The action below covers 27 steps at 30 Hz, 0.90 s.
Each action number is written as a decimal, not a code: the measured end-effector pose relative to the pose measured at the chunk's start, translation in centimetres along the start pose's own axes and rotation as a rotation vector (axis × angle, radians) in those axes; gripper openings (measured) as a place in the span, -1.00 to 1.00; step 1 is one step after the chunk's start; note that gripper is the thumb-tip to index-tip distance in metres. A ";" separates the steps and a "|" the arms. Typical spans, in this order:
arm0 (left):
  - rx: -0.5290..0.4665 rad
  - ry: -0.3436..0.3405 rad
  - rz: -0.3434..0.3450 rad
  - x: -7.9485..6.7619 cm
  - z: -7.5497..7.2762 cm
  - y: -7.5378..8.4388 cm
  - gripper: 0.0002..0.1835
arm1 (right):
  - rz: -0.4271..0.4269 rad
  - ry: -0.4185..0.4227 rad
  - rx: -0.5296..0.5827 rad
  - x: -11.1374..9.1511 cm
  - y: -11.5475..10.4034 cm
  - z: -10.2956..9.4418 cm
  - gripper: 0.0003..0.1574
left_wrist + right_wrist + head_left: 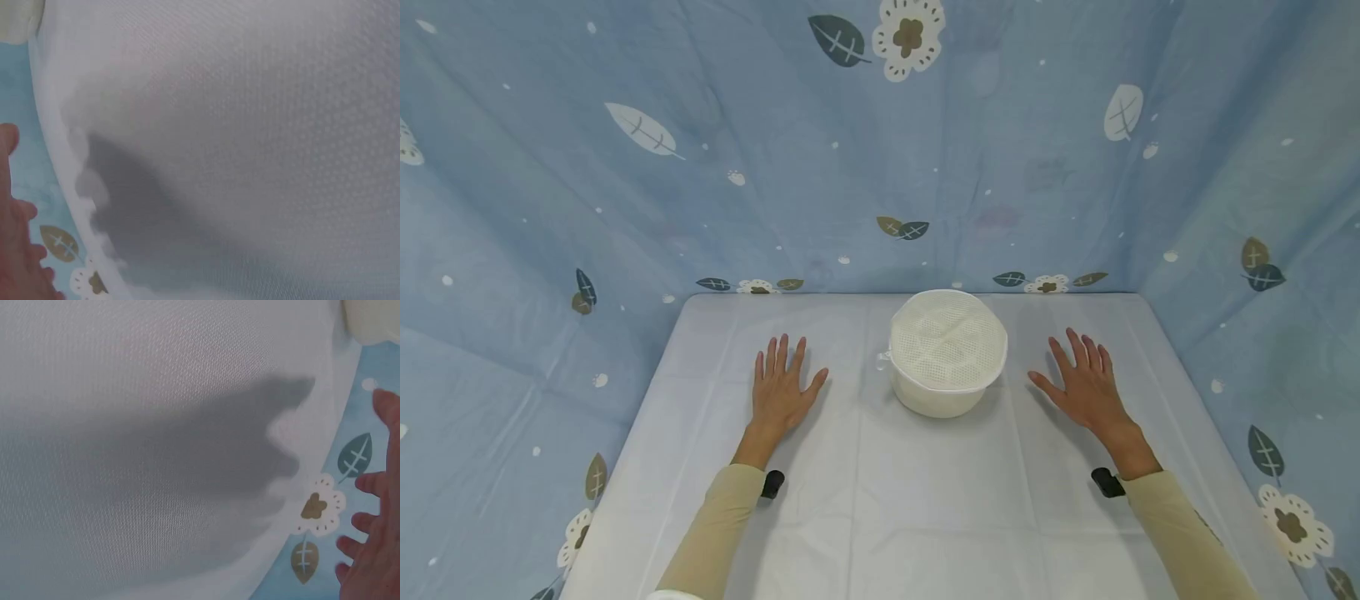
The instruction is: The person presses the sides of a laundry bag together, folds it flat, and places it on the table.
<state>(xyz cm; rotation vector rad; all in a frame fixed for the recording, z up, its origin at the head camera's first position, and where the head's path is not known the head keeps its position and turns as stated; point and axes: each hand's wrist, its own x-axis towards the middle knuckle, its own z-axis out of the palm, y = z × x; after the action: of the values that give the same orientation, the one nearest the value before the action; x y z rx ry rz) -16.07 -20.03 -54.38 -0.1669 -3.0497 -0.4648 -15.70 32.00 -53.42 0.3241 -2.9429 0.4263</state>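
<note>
A round cream-white container (936,402) stands upright on the table, right of the middle in the head view. A white mesh cover (949,340) with a pale rim lies across its top, and a small clear tab (883,360) sticks out on its left side. What is inside cannot be made out. To the left of the container, my left hand (778,396) is stretched flat with fingers spread, holding nothing. My right hand (1086,393) is on the other side, fingers likewise spread and nothing in it. Both hands are apart from the container.
A white cloth (940,500) covers the table. Blue fabric (820,167) with leaves and flowers hangs behind and along both sides. Each wrist carries a small black device (772,484). Hand shadows fall on the cloth in both wrist views.
</note>
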 end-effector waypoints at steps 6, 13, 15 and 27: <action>-0.056 0.060 0.007 0.1 -0.4 0.3 -0.22 | -0.047 0.081 0.017 0.1 -0.2 0.2 -0.20; -0.107 0.242 0.060 0.1 -0.6 0.8 -0.37 | -0.125 0.227 0.037 0.5 -0.5 0.0 -0.50; -0.114 0.290 0.086 0.1 -0.6 0.9 -0.40 | -0.121 0.241 0.051 0.6 -0.7 -0.2 -0.54; -0.206 0.399 0.123 0.6 -1.7 2.6 -0.53 | -0.077 0.235 0.105 1.1 -2.3 -1.8 -0.60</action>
<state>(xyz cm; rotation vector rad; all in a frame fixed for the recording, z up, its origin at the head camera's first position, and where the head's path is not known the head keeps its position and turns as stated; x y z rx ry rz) -16.25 -18.01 -51.95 -0.2361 -2.5846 -0.7065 -16.03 30.19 -50.95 0.3707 -2.6764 0.5676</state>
